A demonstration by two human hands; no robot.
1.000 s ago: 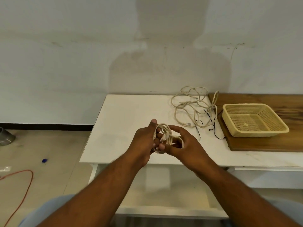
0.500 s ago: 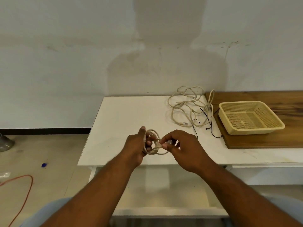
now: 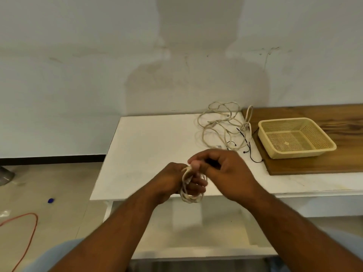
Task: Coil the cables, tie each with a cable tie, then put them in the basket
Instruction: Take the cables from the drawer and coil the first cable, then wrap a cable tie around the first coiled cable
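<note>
My left hand (image 3: 172, 181) grips a small coil of cream cable (image 3: 189, 195) over the front edge of the white table (image 3: 145, 146). Above it my right hand (image 3: 225, 171) is closed, its thumb and fingers pinching the top of the coil; whether a cable tie is between them I cannot tell, as the hand is blurred. A loose tangle of cream cables (image 3: 222, 124) lies at the back of the table. Thin black cable ties (image 3: 249, 152) lie beside it. The yellow mesh basket (image 3: 324, 148) stands empty on a wooden board (image 3: 314, 167) to the right.
A wall runs close behind the table. On the floor to the left lie an orange cord (image 3: 29, 228), a small blue object (image 3: 51, 200) and part of a grey metal thing (image 3: 5, 174).
My right hand has risen above the coil and turned over it. My left hand has rotated, so the coil now hangs lower at the table's front edge.
</note>
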